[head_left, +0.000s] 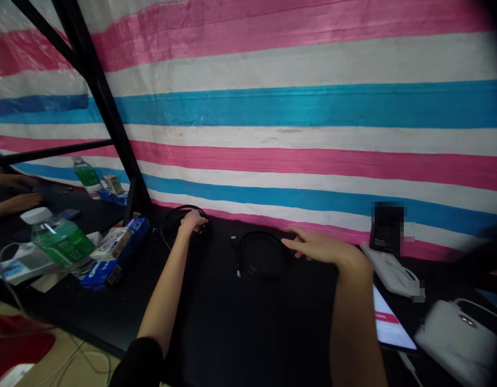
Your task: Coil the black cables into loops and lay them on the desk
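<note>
My left hand reaches to the back of the black table, its fingers closed on a coiled black cable. To the right lies a second, smaller coil of black USB cable, with its plug ends pointing left. My right hand hovers just right of this second coil. Its thumb and fingers are apart, and nothing shows between them. Whether a fingertip touches the coil's right edge is hard to tell in the dark.
Left stand a green-labelled bottle, a blue Oreo box and a small carton on it. Right are a lit screen, a white power strip, a black box and a white device. Another person's hands rest far left.
</note>
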The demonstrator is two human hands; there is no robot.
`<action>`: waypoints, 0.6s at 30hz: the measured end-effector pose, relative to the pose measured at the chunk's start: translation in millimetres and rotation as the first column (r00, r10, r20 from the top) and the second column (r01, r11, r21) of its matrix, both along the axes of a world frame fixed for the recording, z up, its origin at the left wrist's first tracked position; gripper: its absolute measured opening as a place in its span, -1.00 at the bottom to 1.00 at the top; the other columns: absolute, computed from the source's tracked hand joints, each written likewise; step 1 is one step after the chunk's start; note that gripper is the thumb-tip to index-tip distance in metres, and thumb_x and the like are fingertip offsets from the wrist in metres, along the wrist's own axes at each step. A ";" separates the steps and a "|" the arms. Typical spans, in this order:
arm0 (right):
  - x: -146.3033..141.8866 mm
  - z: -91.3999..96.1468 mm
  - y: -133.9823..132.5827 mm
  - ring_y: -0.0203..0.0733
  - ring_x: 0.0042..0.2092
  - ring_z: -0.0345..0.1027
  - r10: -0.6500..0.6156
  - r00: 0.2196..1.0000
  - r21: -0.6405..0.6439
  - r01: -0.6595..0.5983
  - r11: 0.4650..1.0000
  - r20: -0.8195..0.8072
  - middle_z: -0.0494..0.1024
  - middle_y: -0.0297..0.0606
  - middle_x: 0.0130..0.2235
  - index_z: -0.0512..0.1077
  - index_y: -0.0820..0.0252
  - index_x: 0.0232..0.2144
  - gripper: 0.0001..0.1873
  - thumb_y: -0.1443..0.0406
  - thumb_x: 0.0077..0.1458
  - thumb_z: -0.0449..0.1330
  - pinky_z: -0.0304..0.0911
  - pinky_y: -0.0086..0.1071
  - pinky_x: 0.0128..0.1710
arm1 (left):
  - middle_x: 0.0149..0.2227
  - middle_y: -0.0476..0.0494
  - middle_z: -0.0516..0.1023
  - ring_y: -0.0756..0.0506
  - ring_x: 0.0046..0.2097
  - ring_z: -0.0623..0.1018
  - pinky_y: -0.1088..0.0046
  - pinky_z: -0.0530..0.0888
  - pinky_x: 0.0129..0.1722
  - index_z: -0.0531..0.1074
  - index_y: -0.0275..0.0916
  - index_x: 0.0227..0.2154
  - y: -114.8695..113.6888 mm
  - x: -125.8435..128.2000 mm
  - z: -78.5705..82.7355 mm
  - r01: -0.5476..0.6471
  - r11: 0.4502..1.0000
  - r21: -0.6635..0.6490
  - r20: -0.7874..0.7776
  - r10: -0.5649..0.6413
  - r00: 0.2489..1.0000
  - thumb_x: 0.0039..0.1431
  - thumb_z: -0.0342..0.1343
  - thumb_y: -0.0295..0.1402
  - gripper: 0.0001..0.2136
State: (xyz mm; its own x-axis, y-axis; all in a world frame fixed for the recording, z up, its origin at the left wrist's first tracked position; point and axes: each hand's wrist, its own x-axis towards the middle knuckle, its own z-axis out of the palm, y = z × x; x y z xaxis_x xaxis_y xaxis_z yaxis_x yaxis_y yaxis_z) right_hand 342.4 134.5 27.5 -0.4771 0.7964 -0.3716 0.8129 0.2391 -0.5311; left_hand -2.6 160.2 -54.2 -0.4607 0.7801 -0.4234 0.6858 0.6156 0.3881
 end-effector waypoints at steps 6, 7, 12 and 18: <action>-0.4 5.0 -5.8 -0.12 -0.18 0.43 -0.018 1.000 0.013 0.018 1.000 0.015 0.48 -0.08 -0.11 0.07 0.24 0.20 -0.36 0.04 0.17 -0.02 0.27 -0.33 -0.20 | -0.21 -0.15 0.46 -0.05 -0.24 0.49 0.31 0.50 -0.26 0.37 -0.32 -0.17 -4.3 1.6 -1.5 0.008 1.000 0.000 0.027 -0.008 1.000 0.15 0.06 -0.21 -0.71; 0.0 5.4 -6.3 -0.12 -0.17 0.43 -0.020 1.000 0.014 0.020 1.000 0.013 0.48 -0.09 -0.11 0.08 0.23 0.20 -0.36 0.04 0.16 -0.02 0.27 -0.33 -0.19 | -0.21 -0.15 0.47 -0.05 -0.25 0.49 0.31 0.50 -0.26 0.37 -0.32 -0.17 -5.0 2.6 -2.0 0.008 1.000 0.001 0.028 -0.008 1.000 0.14 0.06 -0.21 -0.71; 2.0 5.9 -7.6 -0.09 -0.15 0.42 -0.024 1.000 0.027 0.023 0.999 0.006 0.49 -0.09 -0.11 0.10 0.22 0.20 -0.35 0.03 0.15 -0.01 0.25 -0.29 -0.11 | -0.23 -0.13 0.47 -0.05 -0.26 0.49 0.33 0.50 -0.28 0.38 -0.32 -0.20 -6.6 3.8 1.5 -0.002 0.999 0.039 0.023 0.001 1.000 0.14 0.06 -0.21 -0.72; 2.3 8.6 -10.1 -0.07 -0.14 0.41 -0.048 0.999 0.043 0.048 0.998 0.007 0.50 -0.11 -0.11 0.13 0.19 0.18 -0.39 0.04 0.15 0.01 0.24 -0.28 -0.06 | -0.25 -0.13 0.46 -0.05 -0.27 0.49 0.33 0.49 -0.28 0.38 -0.33 -0.21 -14.8 -12.8 22.8 -0.084 0.984 0.155 0.030 0.080 0.996 0.15 0.04 -0.19 -0.72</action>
